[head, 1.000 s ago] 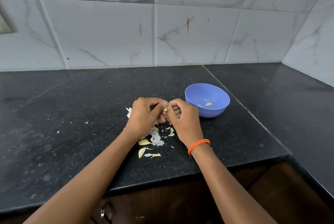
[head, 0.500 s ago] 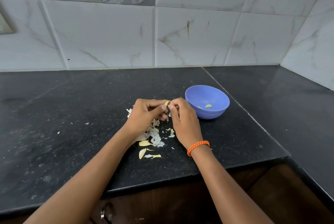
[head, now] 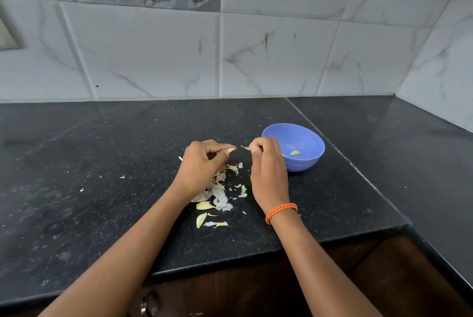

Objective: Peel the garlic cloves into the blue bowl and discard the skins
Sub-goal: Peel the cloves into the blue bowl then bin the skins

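My left hand [head: 202, 163] pinches a garlic clove [head: 230, 150]; right hand [head: 266, 163] pinches a skin strip [head: 245, 147]; blue bowl [head: 307, 137] beside it holds a couple peeled; skins [head: 217, 196] near the counter's front edge need binning

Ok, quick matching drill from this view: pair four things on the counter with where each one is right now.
Things:
1. garlic clove
2. strip of skin
3. peeled clove
4. pile of skins

Places:
A. inside the blue bowl
B. pinched at the left hand's fingertips
C. loose on the black counter between the forearms
D. pinched at the right hand's fingertips

Pairs: 1-B, 2-D, 3-A, 4-C
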Motion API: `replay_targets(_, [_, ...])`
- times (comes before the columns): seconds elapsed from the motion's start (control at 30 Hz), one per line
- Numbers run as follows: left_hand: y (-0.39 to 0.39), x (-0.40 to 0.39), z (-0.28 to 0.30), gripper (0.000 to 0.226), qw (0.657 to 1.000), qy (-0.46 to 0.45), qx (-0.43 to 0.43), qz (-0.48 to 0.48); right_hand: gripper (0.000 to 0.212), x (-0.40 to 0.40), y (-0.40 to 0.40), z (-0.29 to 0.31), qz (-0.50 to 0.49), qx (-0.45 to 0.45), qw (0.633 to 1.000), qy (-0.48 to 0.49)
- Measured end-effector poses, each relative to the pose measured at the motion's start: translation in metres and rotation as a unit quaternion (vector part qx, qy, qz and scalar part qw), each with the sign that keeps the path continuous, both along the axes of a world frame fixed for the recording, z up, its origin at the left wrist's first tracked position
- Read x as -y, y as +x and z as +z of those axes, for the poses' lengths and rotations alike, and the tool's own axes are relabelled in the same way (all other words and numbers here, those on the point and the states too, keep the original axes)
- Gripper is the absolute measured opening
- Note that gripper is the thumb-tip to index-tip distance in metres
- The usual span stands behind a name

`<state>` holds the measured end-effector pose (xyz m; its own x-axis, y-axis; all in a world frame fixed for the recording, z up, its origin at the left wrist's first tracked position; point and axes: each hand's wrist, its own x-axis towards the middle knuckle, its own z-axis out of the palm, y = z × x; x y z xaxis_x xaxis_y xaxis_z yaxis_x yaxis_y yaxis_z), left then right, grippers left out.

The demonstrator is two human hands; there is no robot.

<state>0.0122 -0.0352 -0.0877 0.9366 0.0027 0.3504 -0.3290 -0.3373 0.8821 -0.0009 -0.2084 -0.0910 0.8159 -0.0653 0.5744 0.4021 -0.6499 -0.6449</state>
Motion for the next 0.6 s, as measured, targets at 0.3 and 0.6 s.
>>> replay_targets(0.3, [0.0029, -0.0025, -0.0018, 0.022, 0.999, -0.046, -0.019, -0.02, 0.014, 0.0029, -0.0008, -0.0019, 0.062, 0.015, 0.998, -0.001])
replay_targets(0.6, [0.0039, -0.0026, -0.0036, 0.023, 0.998, -0.047, -0.017, -0.039, 0.019, 0.0038, -0.0023, 0.0009, 0.084, -0.005, 0.996, 0.026])
